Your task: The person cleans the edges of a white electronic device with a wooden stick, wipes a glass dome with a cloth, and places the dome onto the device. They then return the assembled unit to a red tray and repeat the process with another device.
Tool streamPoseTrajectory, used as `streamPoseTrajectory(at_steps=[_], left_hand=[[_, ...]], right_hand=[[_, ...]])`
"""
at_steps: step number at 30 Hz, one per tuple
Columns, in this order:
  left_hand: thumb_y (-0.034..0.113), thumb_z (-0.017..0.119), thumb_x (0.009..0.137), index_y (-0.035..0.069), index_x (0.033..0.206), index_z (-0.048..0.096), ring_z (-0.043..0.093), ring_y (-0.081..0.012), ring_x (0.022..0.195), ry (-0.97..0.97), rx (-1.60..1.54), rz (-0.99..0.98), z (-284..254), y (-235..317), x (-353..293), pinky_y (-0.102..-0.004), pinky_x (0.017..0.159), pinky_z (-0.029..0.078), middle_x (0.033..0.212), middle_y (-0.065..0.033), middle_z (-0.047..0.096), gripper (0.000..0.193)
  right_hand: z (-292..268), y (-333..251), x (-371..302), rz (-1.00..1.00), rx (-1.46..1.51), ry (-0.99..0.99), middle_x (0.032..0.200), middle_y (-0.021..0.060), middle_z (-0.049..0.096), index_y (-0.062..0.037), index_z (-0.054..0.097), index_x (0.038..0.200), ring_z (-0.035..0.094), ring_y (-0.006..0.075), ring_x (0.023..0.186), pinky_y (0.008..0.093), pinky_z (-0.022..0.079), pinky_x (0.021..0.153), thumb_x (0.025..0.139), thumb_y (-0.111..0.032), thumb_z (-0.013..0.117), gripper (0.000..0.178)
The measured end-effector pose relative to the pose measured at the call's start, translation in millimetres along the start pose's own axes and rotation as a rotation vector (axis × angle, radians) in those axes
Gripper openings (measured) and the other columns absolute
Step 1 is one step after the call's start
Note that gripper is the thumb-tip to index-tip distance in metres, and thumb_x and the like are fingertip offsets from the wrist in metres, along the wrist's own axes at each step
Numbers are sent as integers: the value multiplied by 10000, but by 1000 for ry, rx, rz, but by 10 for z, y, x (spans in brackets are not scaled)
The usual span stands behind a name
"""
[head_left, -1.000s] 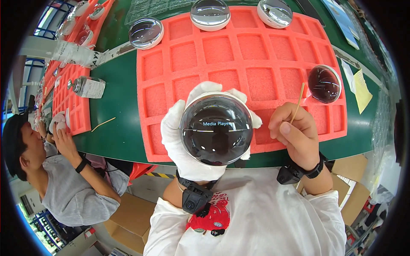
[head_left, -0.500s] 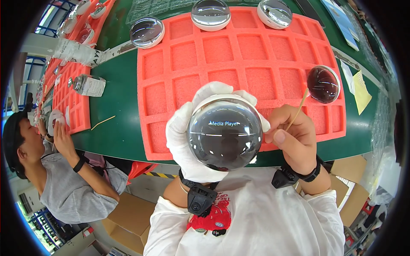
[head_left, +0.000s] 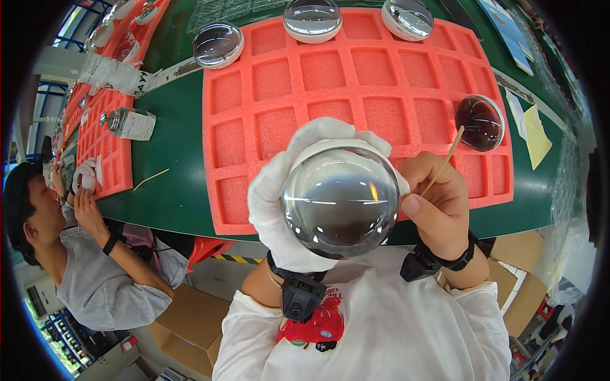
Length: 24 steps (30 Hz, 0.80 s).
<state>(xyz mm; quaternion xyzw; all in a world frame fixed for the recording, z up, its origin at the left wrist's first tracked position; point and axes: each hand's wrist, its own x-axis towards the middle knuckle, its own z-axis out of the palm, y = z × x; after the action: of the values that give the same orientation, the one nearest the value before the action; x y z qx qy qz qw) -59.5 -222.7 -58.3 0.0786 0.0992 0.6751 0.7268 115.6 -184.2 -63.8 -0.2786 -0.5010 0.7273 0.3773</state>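
Note:
My left hand (head_left: 270,219), in a white glove, is wrapped round a round clear-domed device (head_left: 340,216) with a white rim, held dome up over the near edge of the foam tray. Its dome looks pale grey above and dark below, with reflected lights. At its right side my bare right hand (head_left: 438,200) pinches a thin wooden stick (head_left: 447,159) between thumb and fingers. The stick slants up and away to the right; its lower end is hidden at the fingers. The fingertips are close to the device's rim; whether they touch it I cannot tell.
A pink foam tray (head_left: 324,98) with square pockets lies on the green table (head_left: 171,127). Several similar domes stand on it, one dark red (head_left: 481,124). Left are a pump bottle (head_left: 133,124), a loose stick (head_left: 151,179) and a co-worker (head_left: 95,267). Yellow paper (head_left: 538,140) lies right.
The dome has gone from dark with lit lettering to pale grey without it, and appears slightly larger and shifted right. My right hand stays beside it with the stick. The co-worker's hands have shifted slightly.

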Motion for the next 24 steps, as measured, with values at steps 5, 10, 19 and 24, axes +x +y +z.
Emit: streamPoseTrajectory(at_steps=[5, 10, 19, 24], left_hand=[[601, 462, 885, 53, 1300, 493, 597, -381, 1052, -25, -82, -47, -6, -22, 40, -498, 824, 534, 1221, -213, 577, 688], [756, 389, 848, 83, 1333, 477, 570, -341, 1121, 52, -154, -71, 55, -141, 106, -499, 887, 512, 1261, -162, 563, 834], [707, 606, 757, 67, 1329, 447, 557, -236, 1150, 281, 439, -35, 259, -304, -22, -384, 949, 483, 1254, -98, 563, 874], [336, 899, 623, 45, 1277, 455, 575, -184, 1100, -148, 1211, -86, 382, -23, 183, -344, 934, 481, 1183, -73, 578, 842]], right_hand=[[-1, 66, 20, -121, 67, -18, 912, -3, 511, -22, 531, 1065, 423, 25, 665, 184, 334, 573, 874, 12, 611, 211], [34, 9, -1, -81, 11, 99, 993, 44, 576, 15, 453, 1227, 517, 70, 687, 194, 407, 641, 835, -70, 673, 457], [-74, 51, -141, -227, -200, 186, 1057, -4, 493, -21, 455, 1368, 299, 16, 562, 173, 247, 507, 719, -71, 805, 740], [-286, -183, -210, -326, -279, 74, 1086, -6, 477, -34, 483, 1366, 290, 22, 550, 188, 240, 509, 708, -97, 821, 742]])
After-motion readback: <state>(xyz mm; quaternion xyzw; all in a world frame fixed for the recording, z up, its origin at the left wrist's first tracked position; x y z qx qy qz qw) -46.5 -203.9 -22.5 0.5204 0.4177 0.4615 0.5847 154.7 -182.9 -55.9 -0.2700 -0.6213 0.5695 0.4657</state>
